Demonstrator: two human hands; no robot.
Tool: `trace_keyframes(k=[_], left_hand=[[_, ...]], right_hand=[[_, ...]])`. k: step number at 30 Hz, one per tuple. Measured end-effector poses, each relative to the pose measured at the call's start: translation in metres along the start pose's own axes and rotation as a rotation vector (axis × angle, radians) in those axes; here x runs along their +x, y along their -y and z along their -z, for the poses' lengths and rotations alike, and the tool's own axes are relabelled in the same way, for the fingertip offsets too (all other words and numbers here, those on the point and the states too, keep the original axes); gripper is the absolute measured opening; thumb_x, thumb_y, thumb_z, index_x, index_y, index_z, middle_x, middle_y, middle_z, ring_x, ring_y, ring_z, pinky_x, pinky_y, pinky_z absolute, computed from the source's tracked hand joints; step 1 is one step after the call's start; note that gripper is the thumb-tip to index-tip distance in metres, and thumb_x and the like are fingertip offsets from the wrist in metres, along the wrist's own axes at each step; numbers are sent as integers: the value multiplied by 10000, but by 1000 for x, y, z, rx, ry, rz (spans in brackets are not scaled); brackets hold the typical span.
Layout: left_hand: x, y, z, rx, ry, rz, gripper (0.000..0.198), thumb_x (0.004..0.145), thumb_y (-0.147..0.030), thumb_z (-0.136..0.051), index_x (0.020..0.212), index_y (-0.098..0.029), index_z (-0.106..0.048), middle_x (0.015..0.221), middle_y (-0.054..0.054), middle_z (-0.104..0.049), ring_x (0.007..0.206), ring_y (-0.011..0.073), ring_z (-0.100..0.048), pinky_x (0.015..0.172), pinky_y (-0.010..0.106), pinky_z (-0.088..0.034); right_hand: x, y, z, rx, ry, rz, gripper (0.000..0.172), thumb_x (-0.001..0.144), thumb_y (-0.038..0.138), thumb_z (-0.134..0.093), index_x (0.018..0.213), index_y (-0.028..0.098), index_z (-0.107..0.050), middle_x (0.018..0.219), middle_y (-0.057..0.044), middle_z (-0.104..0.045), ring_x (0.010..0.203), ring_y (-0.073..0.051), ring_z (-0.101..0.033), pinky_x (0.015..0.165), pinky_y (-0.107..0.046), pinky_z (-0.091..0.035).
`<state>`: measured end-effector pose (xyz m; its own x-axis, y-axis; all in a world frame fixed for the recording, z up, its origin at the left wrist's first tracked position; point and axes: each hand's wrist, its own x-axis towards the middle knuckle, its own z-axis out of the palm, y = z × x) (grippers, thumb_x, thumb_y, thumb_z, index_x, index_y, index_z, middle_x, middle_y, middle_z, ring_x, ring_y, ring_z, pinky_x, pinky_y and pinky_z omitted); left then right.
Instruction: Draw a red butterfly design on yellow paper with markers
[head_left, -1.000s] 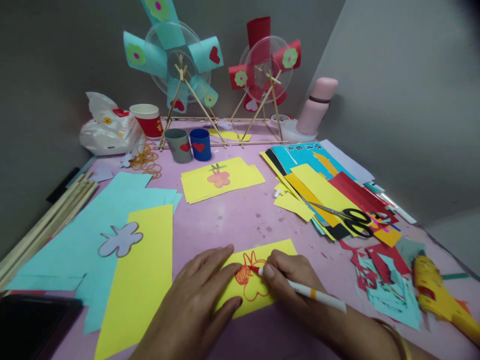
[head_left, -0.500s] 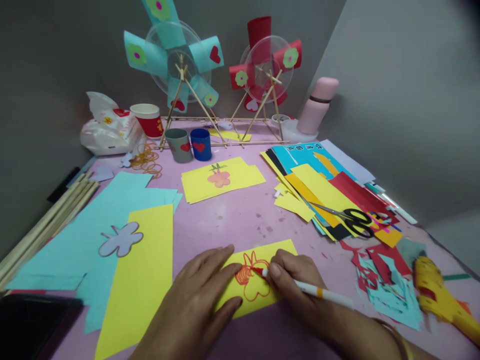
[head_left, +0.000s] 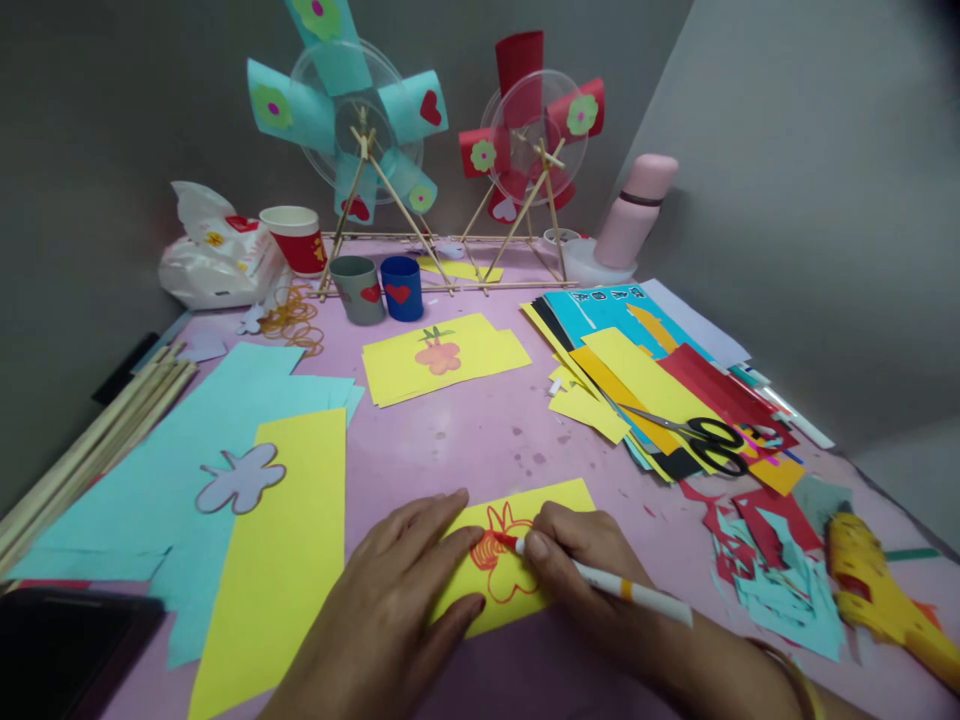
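Note:
My right hand (head_left: 592,570) is closed round a white marker with a red tip (head_left: 622,590). Its tip rests on an orange flower outline drawn on a small yellow paper (head_left: 559,498) near the front of the pink table (head_left: 480,430). My left hand (head_left: 390,600) lies flat on the left part of that paper with its fingers spread, pressing it down.
Black-handled scissors (head_left: 701,438) lie on a stack of coloured paper at the right. A yellow glue gun (head_left: 874,590) and paper scraps are at the front right. Light blue and yellow sheets (head_left: 285,520) and wooden sticks (head_left: 90,450) are at the left. Two paper wheels (head_left: 352,120), cups and a pink bottle (head_left: 634,215) stand at the back.
The marker tip has shifted slightly left and right over the flower's left side as my right hand colours. My left hand has stayed in place.

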<state>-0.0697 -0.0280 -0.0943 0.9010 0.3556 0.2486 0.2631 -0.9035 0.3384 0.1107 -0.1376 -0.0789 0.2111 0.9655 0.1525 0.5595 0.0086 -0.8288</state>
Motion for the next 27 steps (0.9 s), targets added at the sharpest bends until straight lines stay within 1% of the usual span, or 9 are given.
trace_keyframes(k=[7,13,15,21,27], left_hand=[[-1,0,0,4,-10,-6,349,874,-307,-541,1221,-275,-519,1355,56,-516,1189,255,-495,915,449,-500],[-1,0,1,6,-12,-8,341,872,-308,-545,1211,-273,-530,1347,56,-527,1180,254,-507,908,441,-507],[-1,0,1,8,-16,-9,339,871,-308,-545,1208,-273,-534,1345,59,-528,1177,255,-509,907,442,-507],[-1,0,0,6,-23,-10,346,875,-307,-540,1219,-275,-526,1349,59,-522,1179,253,-502,906,442,-505],[-2,0,-1,9,-11,-5,349,871,-315,-545,1218,-274,-532,1352,56,-520,1182,257,-501,911,446,-503]], right_hand=[[-6,-5,1,89,-32,-17,292,911,279,-388,627,212,-383,543,62,-377,459,-83,-372,450,-218,-264],[-4,-3,2,35,-2,2,295,909,258,-389,619,212,-358,539,65,-362,460,-81,-360,453,-222,-252],[-3,-3,1,37,9,12,292,910,262,-392,623,210,-371,545,61,-376,467,-83,-370,457,-224,-254],[-8,-8,0,86,-67,-31,306,915,288,-387,620,208,-402,528,63,-359,458,-89,-358,451,-227,-262],[-5,-6,1,41,-40,-16,297,915,267,-397,625,210,-376,534,69,-360,453,-79,-361,445,-218,-251]])
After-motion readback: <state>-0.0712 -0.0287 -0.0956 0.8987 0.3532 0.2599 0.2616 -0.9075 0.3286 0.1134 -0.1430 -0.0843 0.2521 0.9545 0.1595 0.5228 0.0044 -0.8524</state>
